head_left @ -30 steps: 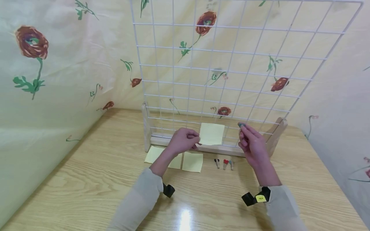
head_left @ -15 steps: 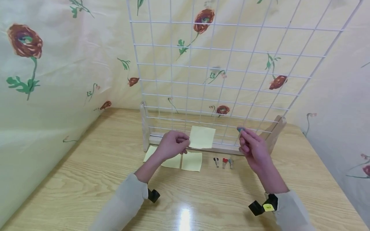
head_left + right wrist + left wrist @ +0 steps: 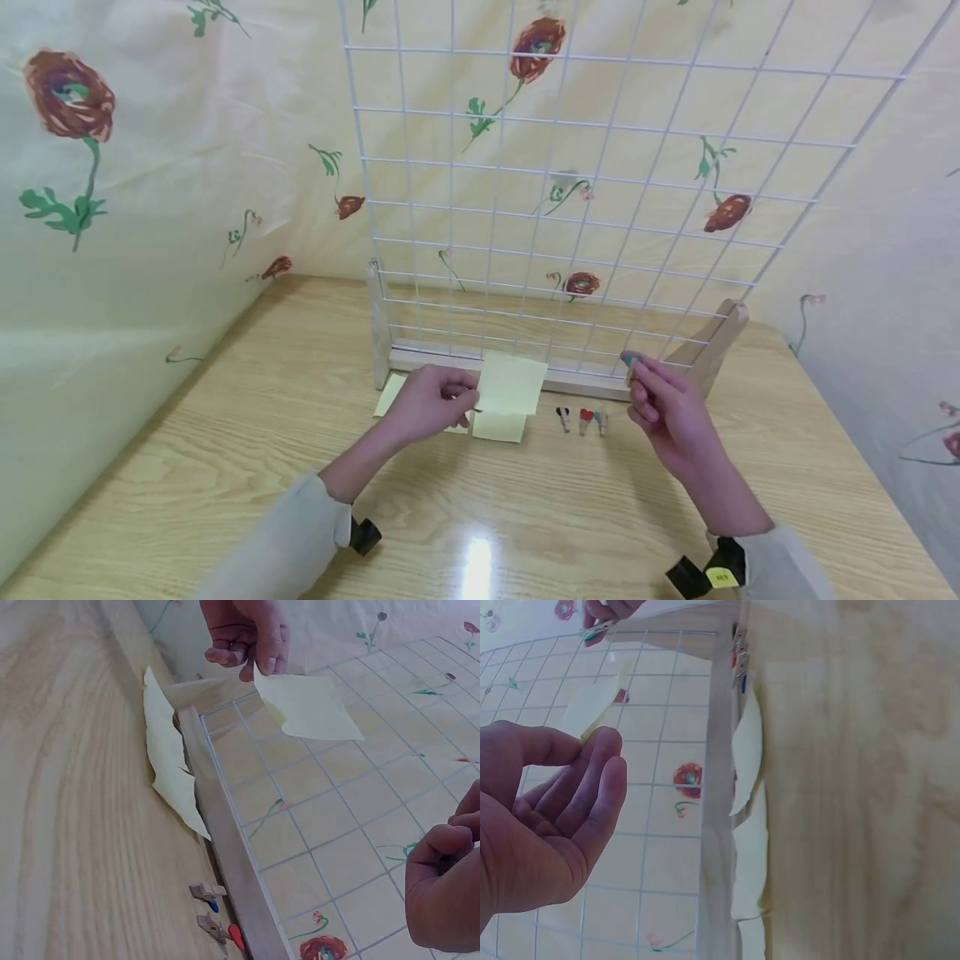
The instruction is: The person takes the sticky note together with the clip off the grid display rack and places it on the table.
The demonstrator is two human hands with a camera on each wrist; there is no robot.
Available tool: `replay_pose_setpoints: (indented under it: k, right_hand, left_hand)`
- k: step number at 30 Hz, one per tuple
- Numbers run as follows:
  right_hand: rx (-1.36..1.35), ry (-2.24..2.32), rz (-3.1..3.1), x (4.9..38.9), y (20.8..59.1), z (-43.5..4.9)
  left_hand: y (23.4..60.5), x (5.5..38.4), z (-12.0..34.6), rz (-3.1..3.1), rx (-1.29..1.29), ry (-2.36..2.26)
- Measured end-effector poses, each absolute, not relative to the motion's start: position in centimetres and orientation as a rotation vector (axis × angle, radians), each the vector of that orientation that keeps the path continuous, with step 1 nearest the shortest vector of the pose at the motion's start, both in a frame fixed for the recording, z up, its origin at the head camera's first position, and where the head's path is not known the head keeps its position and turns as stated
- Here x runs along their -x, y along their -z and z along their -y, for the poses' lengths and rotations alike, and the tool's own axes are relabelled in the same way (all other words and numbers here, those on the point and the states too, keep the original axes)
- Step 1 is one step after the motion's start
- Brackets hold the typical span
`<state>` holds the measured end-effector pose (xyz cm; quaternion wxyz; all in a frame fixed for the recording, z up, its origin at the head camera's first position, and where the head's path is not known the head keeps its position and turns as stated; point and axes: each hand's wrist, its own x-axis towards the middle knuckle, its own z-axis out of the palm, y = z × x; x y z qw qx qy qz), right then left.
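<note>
My left hand (image 3: 431, 404) pinches a pale yellow paper note (image 3: 512, 382) by its left edge, thumb against fingertips. The sheet hangs in the air before the lower part of a white wire grid, apart from the wires. In the left wrist view the same note (image 3: 592, 705) shows nearly edge-on. My right hand (image 3: 671, 412) pinches a small wooden clothespin (image 3: 630, 362) with a teal-blue decoration, to the right of the note. On the table below lie more yellow notes (image 3: 499, 428), partly hidden by my left hand and the held sheet.
The wire grid (image 3: 855, 147) stands upright in a wooden base (image 3: 570, 383) with side feet (image 3: 722, 346). Three small clothespins, one black-topped (image 3: 562, 419), one with a red heart (image 3: 586, 420) and one blue (image 3: 601, 422), lie before it. Floral cloth (image 3: 247, 167) surrounds the table.
My left hand has drawn the note down and left, away from the lower wires and over the notes on the table. My right hand has lowered a little, still pinching the clothespin.
</note>
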<state>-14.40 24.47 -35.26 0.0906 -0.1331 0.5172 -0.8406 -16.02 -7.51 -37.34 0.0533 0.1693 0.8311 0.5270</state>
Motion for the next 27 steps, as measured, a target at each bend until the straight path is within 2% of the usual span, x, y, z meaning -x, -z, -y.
replay_pose_setpoints:
  k: [16, 27]
  right_hand:
    - [0.348, 2.466, -1.256, 12.8, 37.5, -25.2]
    - [0.149, 2.438, -1.27, 12.9, 38.9, -26.0]
  left_hand:
    - [39.5, 12.7, 8.4, -2.45, -0.488, -1.556]
    - [41.0, 11.0, 8.3, -2.388, -0.473, -1.535]
